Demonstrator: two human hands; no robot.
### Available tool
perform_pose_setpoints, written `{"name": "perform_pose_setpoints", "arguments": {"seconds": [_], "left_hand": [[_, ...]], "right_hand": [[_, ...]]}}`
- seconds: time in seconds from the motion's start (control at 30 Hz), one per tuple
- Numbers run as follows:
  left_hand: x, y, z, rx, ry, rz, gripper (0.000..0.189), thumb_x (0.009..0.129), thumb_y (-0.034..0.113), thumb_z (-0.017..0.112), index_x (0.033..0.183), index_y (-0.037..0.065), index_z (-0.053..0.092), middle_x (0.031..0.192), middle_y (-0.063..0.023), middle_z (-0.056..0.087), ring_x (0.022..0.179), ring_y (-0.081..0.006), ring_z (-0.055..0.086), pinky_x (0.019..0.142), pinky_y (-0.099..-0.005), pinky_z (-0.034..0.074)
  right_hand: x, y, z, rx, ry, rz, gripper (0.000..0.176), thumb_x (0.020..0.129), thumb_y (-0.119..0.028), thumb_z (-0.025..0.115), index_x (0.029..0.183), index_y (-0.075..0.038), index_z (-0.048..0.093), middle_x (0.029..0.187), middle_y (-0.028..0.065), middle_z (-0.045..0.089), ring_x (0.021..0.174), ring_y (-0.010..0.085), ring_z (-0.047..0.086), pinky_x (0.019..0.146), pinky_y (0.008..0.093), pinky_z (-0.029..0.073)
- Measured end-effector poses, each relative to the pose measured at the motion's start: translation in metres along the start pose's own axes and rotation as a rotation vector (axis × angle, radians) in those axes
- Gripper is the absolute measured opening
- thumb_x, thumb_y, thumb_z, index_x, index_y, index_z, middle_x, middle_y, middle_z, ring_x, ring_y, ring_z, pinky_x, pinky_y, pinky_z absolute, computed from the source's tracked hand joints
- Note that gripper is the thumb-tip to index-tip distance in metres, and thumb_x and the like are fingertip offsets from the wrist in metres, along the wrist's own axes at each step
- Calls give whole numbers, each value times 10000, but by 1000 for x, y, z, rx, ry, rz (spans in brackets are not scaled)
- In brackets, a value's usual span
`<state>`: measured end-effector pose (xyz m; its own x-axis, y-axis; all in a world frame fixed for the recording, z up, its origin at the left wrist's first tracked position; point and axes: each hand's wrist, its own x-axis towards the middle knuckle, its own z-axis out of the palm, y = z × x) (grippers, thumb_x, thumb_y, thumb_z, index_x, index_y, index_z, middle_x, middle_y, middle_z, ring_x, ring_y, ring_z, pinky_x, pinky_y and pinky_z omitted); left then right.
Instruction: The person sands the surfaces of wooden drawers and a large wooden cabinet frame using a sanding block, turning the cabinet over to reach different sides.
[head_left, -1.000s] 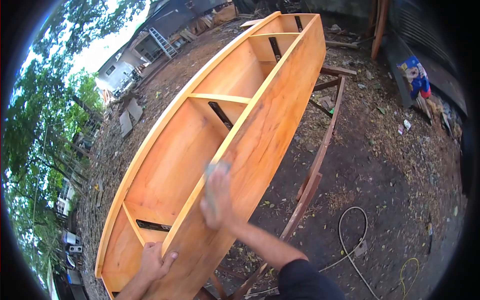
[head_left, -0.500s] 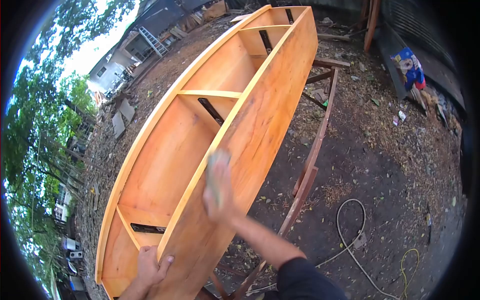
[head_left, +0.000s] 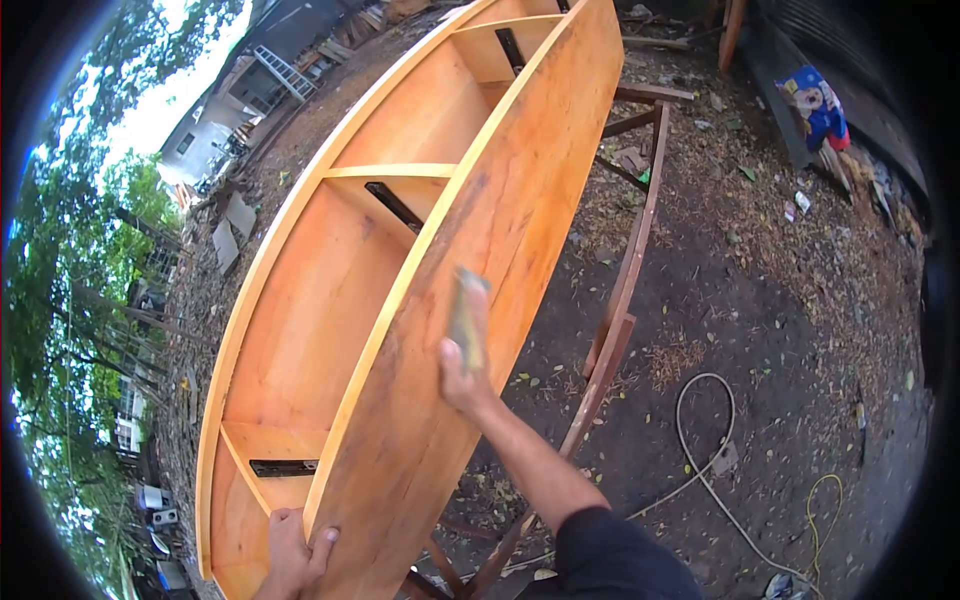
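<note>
A long orange-brown wooden cabinet lies tilted across the view, its open compartments split by dividers that carry black drawer slides. At the near end my left hand grips the cabinet's rim, thumb over the outer side panel. My right hand is closed round a small flat sanding pad, grey-green and yellowish, blurred by motion. The pad is at the middle of that outer panel, and its underside is hidden. Dark stains mark the panel around it.
A brown frame stands beneath and right of the cabinet. A looped hose and a thin yellow cord lie on the leaf-strewn ground. At upper right sits a blue bag by metal sheeting; a ladder leans at upper left.
My right hand and the pad have moved off the cabinet's upper rim, right and slightly up across the side panel. My left hand keeps its hold. The view has shifted slightly.
</note>
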<state>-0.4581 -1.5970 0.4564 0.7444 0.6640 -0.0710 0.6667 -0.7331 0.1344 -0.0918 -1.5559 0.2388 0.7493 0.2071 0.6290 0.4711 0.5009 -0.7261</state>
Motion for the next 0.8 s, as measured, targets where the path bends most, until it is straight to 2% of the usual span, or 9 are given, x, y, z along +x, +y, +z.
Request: {"name": "perform_pose_setpoints", "arguments": {"seconds": [0.17, 0.27, 0.37, 0.43, 0.5, 0.57, 0.63, 0.7, 0.8], "left_hand": [[-8, -10, 6, 49, -17, -46, 330, 927, 305, 724, 1128, 44, 743, 1039, -192, 694, 1017, -395, 556, 922, -508, 440], [-7, -12, 6, 42, -7, -43, 335, 925, 302, 727, 1136, 42, 736, 1048, -195, 681, 1011, -391, 549, 923, -510, 436], [-10, -17, 12, 84, -3, -49, 391, 957, 337, 729, 1164, 7, 702, 1055, -229, 679, 991, -413, 587, 889, -513, 468], [-9, -17, 4, 180, -75, -92, 508, 1024, 413, 727, 1199, -57, 647, 1042, -290, 689, 961, -466, 666, 828, -528, 533], [-5, -6, 0, 101, -26, -76, 494, 1013, 432, 733, 1116, -44, 648, 961, -294, 656, 879, -491, 624, 764, -551, 495], [-2, -2, 0, 65, 2, -64, 493, 1008, 441, 736, 1085, -38, 647, 918, -290, 641, 835, -501, 605, 735, -565, 477], [-1, -4, 0, 78, -9, -50, 499, 1009, 441, 735, 1106, -40, 644, 913, -281, 644, 830, -496, 609, 741, -569, 478], [-4, 2, -4, 111, -43, -90, 513, 1007, 450, 736, 1137, -37, 643, 925, -281, 648, 840, -489, 615, 750, -571, 479], [-3, -3, 0, 128, -27, -74, 556, 999, 487, 734, 1174, -33, 646, 1004, -291, 663, 930, -473, 632, 796, -560, 486]], "right_hand": [[22, 188, -48, 379, 339, 768, 698, 1137, -426, 419, 1637, 58, 360, 1700, 213, 396, 1539, 303, 423, 1279, 436, 310], [123, 143, -39, 221, 139, 597, 622, 1129, -268, 417, 1656, 47, 321, 1717, 258, 345, 1610, 373, 302, 1309, 438, 244], [102, 34, -3, -142, 126, -95, 650, 1092, -223, 456, 1660, 54, 305, 1728, 260, 327, 1625, 401, 273, 1325, 479, 200], [36, 32, -8, 42, 108, -32, 672, 1092, -231, 438, 1669, 71, 271, 1747, 241, 302, 1635, 415, 244, 1335, 517, 148], [-39, 86, -30, -77, 137, 252, 678, 1105, -251, 426, 1678, 70, 256, 1760, 228, 282, 1639, 386, 249, 1336, 475, 163], [-55, 155, -50, 255, 292, 1048, 697, 1137, -446, 428, 1628, 49, 405, 1640, 215, 501, 1543, 326, 453, 1281, 407, 326], [-2, 239, -63, -29, 294, 973, 714, 1140, -525, 390, 1578, 30, 490, 1520, 266, 603, 1429, 369, 569, 1191, 452, 422], [88, 209, -70, 49, 241, 997, 711, 1141, -505, 400, 1585, 48, 458, 1559, 297, 549, 1456, 385, 531, 1173, 449, 422], [125, 135, -35, 21, 215, 306, 730, 1122, -516, 447, 1578, 54, 453, 1628, 248, 473, 1543, 357, 414, 1262, 424, 325]]}}
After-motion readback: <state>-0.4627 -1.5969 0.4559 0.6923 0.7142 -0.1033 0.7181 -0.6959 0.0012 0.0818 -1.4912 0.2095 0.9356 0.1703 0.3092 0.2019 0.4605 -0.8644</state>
